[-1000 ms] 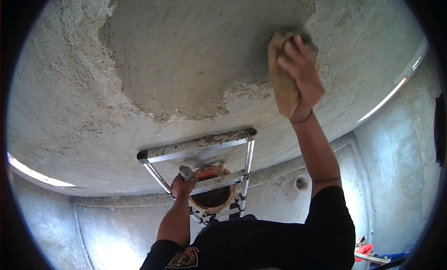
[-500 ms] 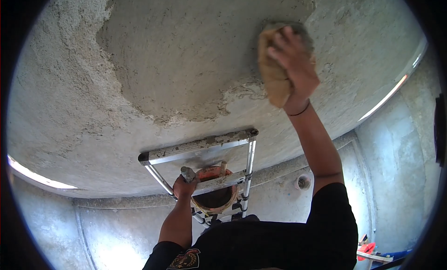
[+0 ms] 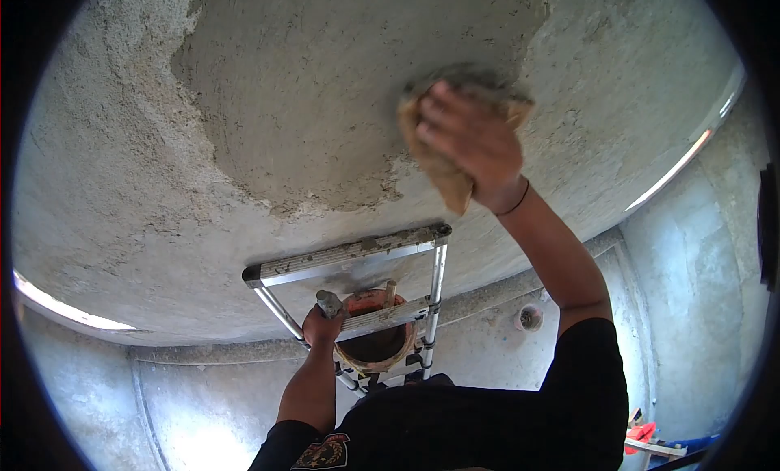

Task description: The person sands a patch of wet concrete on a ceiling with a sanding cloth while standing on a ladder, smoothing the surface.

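My right hand [image 3: 470,138] presses a tan, cement-smeared pad [image 3: 443,174], soft and creased, against the curved plaster wall [image 3: 325,81]. The fingers are blurred by motion and lie over the pad at the edge of the darker, wet patch. Lower down, my left hand [image 3: 322,326] is a fist beside the left rail of an aluminium ladder [image 3: 349,264]. A grey, cement-caked stub [image 3: 329,302] like a handle end sticks up from that fist; the rest of it is hidden.
Behind the ladder's upper rung hangs or stands a reddish bucket [image 3: 398,353] with dark mix and a wooden handle [image 3: 390,292] in it. A small pail [image 3: 528,317] sits far below on the right. Red and blue items [image 3: 642,433] lie at the lower right.
My right hand has swept the pad left and slightly down across the wet plaster, and the pad has turned. My left hand and the ladder have stayed put.
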Tool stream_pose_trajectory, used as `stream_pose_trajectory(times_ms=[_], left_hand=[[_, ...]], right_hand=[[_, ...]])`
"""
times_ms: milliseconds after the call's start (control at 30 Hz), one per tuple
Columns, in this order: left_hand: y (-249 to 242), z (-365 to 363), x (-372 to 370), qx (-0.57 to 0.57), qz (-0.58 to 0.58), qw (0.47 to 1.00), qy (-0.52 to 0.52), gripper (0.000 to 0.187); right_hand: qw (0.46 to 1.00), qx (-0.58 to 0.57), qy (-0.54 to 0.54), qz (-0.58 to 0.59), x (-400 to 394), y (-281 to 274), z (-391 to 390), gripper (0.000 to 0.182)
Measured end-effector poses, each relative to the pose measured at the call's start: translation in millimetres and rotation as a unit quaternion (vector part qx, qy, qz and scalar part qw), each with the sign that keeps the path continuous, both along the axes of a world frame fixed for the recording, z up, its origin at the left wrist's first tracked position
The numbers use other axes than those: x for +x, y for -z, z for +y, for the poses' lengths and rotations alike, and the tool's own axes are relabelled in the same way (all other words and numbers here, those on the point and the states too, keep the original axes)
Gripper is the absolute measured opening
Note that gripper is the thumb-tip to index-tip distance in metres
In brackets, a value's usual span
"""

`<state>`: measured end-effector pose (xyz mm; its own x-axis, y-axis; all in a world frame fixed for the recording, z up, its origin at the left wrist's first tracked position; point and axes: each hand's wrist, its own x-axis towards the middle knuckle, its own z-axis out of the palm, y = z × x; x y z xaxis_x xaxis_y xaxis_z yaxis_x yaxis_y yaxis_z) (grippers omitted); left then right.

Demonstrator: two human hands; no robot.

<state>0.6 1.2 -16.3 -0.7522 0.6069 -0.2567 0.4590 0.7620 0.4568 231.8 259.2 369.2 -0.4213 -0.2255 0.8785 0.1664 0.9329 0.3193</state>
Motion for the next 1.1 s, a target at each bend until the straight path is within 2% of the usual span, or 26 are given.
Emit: stream_pose_trajectory(times_ms=[67, 100, 200, 267, 300, 367, 400, 467, 500, 567, 600, 667, 700, 767, 867, 1100], left_hand=[[-0.9, -1.0, 1.6, 0.000, -0.003, 1.000, -0.001, 0.059], [2.4, -1.1, 0.7, 0.003, -0.004, 1.000, -0.002, 0.060], [-1.2, -0.3, -0.1, 0.004, -0.012, 1.000, -0.006, 0.060], [-1.6, -1.8, 1.8, -0.003, -0.019, 1.000, -0.008, 0.059], [0.3, -1.7, 1.5, -0.004, -0.015, 1.000, -0.007, 0.059], [-3.4, 0.6, -0.1, -0.001, -0.009, 1.000, -0.006, 0.059], [-6.2, 0.6, 0.8, -0.005, -0.011, 1.000, -0.006, 0.059], [-7.4, -0.4, 2.0, -0.010, -0.015, 1.000, -0.008, 0.060], [-5.9, -1.2, 2.4, -0.004, -0.014, 1.000, -0.006, 0.060], [-9.8, -0.8, 2.8, 0.002, -0.010, 1.000, -0.002, 0.060], [-13.2, -0.6, 4.4, 0.001, -0.011, 1.000, -0.001, 0.059], [-12.5, 0.9, 2.5, -0.001, -0.011, 1.000, -0.002, 0.059], [-5.2, 1.9, 0.7, -0.007, -0.010, 1.000, -0.006, 0.059], [-1.1, -2.4, 2.3, -0.017, -0.010, 1.000, -0.008, 0.059], [-4.6, -0.6, 2.0, 0.003, -0.024, 1.000, -0.005, 0.059], [-2.2, -2.2, 1.5, -0.007, -0.028, 1.000, -0.006, 0.060]], right_hand=[[0.993, -0.028, -0.043, -0.107, 0.0, 10.6, -10.5, 0.020], [0.993, -0.028, -0.042, -0.107, 3.1, 10.2, -10.2, 0.020], [0.997, 0.015, -0.054, -0.055, 14.4, -5.4, -5.3, 0.021], [0.992, -0.008, -0.013, 0.129, 15.4, -31.0, -1.9, 0.021], [0.992, -0.010, -0.012, 0.129, 14.4, -31.4, 3.4, 0.021], [0.989, 0.039, 0.070, 0.125, 11.7, -28.7, 13.7, 0.022], [0.989, 0.040, 0.068, 0.126, 9.8, -20.8, 13.8, 0.022], [1.000, 0.007, 0.012, -0.002, 5.3, 3.2, 6.3, 0.024], [1.000, 0.006, 0.011, -0.002, 5.4, 12.5, -1.5, 0.024], [0.989, -0.039, -0.033, -0.140, 6.6, 24.6, -14.4, 0.027], [0.989, -0.038, -0.033, -0.139, 8.1, 22.9, -13.7, 0.027], [0.996, 0.017, -0.064, -0.055, 14.5, 13.2, -11.6, 0.028], [0.996, 0.017, -0.067, -0.056, 18.2, 2.6, -8.7, 0.028], [0.997, -0.002, -0.039, 0.066, 23.7, -24.5, -1.8, 0.028], [0.996, 0.029, 0.024, 0.080, 17.9, -39.9, 8.5, 0.030], [0.995, 0.005, 0.022, 0.097, 8.7, -17.4, 0.2, 0.026]])
